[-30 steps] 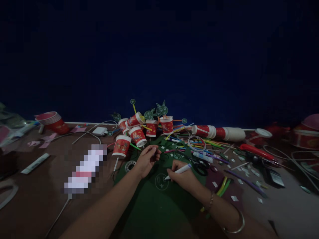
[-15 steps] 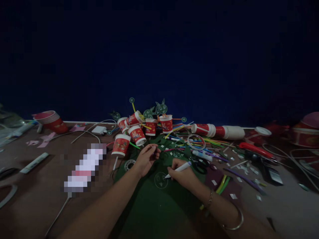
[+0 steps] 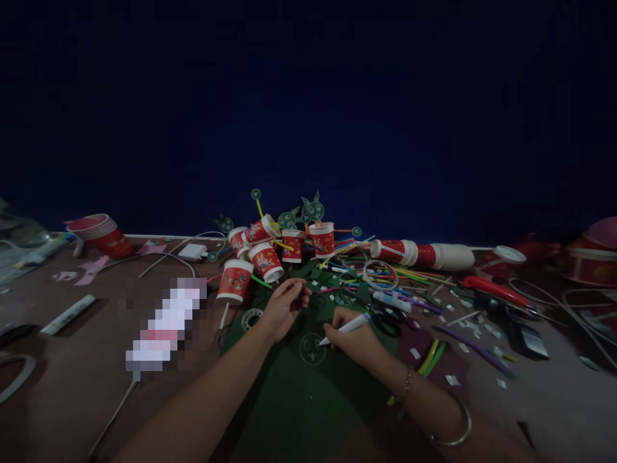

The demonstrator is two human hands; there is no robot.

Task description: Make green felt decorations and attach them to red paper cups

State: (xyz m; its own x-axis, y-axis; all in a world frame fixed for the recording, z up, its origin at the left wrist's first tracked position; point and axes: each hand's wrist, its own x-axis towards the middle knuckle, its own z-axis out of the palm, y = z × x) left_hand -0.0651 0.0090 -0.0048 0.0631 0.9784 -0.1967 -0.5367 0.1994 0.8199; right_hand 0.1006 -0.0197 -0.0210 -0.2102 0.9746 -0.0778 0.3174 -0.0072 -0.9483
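My right hand (image 3: pixel 354 337) grips a white marker (image 3: pixel 348 326), its tip down on a circle drawn on the dark green sheet (image 3: pixel 299 399). My left hand (image 3: pixel 283 307) rests on the sheet's far edge with its fingers pinched together; what they hold is too small to make out. Just beyond my hands lies a cluster of red paper cups (image 3: pixel 270 251) with coloured straws and green cut-out shapes stuck in them.
Coloured straws, paper scraps and black scissors (image 3: pixel 385 318) litter the table to the right, with a red-handled tool (image 3: pixel 494 291) and tipped stacked cups (image 3: pixel 421 254). A cup stack (image 3: pixel 99 233), white ruler (image 3: pixel 67 314), cables and a blurred patch sit left.
Almost nothing: both hands keep their places, the marker tip staying on the circle. The view shifted slightly downward after the earliest frame.
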